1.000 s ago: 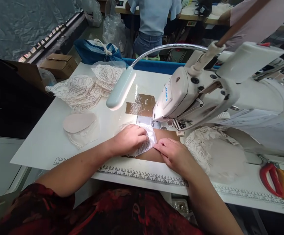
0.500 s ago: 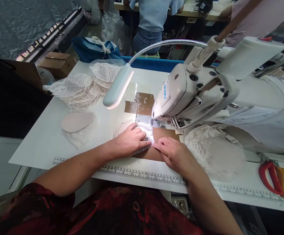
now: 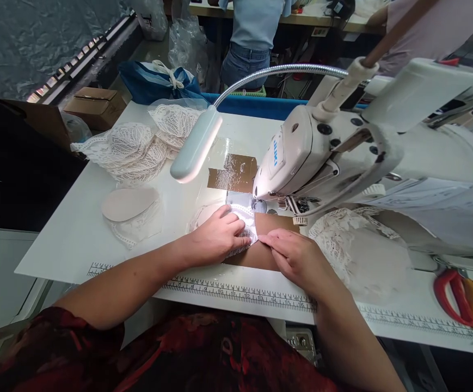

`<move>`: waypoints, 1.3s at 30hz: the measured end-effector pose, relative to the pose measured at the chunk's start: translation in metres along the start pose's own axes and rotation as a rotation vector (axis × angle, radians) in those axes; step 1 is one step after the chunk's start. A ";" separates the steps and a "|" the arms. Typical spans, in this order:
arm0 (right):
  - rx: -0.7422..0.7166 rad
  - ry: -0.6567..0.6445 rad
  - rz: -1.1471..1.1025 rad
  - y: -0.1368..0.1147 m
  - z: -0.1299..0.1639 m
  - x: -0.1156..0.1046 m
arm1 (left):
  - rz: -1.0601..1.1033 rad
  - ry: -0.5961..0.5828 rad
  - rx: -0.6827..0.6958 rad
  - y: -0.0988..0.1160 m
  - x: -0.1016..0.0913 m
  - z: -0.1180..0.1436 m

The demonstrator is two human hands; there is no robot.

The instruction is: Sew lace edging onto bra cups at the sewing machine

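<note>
Under the needle of a white sewing machine (image 3: pixel 285 152) lies a white lace cup (image 3: pixel 242 210), brightly lit and partly covered by my hands. My left hand (image 3: pixel 219 235) presses on it with bent fingers, holding it against the machine bed just left of and in front of the needle. My right hand (image 3: pixel 297 255) is closed, thumb and forefinger pinched at the lace's near right edge. What lies inside that pinch is hardly visible. Brown tape or card (image 3: pixel 275 223) covers the bed beneath the right fingers.
A lamp (image 3: pixel 197 144) hangs over the bed. Lace cups (image 3: pixel 126 149) are piled at the back left, nearer a beige oval pad (image 3: pixel 130 203) on lace. Right of the machine sit more lace pieces (image 3: pixel 332 245) and red-orange scissors (image 3: pixel 462 299). A ruler strip (image 3: pixel 236 291) edges the table. A person (image 3: pixel 255 32) sits beyond.
My right hand has shifted slightly to the right, its fingertips still at the lace edge. My left hand stays nearly in place on the lace.
</note>
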State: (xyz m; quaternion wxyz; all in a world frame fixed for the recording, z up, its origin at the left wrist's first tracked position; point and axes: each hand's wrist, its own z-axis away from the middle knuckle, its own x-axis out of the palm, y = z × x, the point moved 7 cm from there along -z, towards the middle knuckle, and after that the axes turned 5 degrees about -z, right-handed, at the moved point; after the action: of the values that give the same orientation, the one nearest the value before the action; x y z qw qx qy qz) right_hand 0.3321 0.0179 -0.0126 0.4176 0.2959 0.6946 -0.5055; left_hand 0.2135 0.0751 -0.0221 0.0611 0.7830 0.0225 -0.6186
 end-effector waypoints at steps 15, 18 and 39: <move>-0.034 -0.040 0.224 -0.004 -0.001 0.014 | -0.075 -0.007 -0.007 0.003 0.005 -0.002; -0.031 -0.031 0.230 -0.005 -0.002 0.012 | -0.074 0.005 -0.017 0.003 0.004 -0.002; 0.144 0.016 0.280 0.005 -0.023 0.017 | -0.020 -0.064 0.062 -0.041 0.004 -0.019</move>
State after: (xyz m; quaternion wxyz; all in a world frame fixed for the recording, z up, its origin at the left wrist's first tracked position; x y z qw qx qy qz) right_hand 0.3213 0.0413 -0.0269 0.4561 0.4233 0.6118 -0.4883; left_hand 0.2284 0.1178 -0.0244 0.0315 0.7639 0.0090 -0.6445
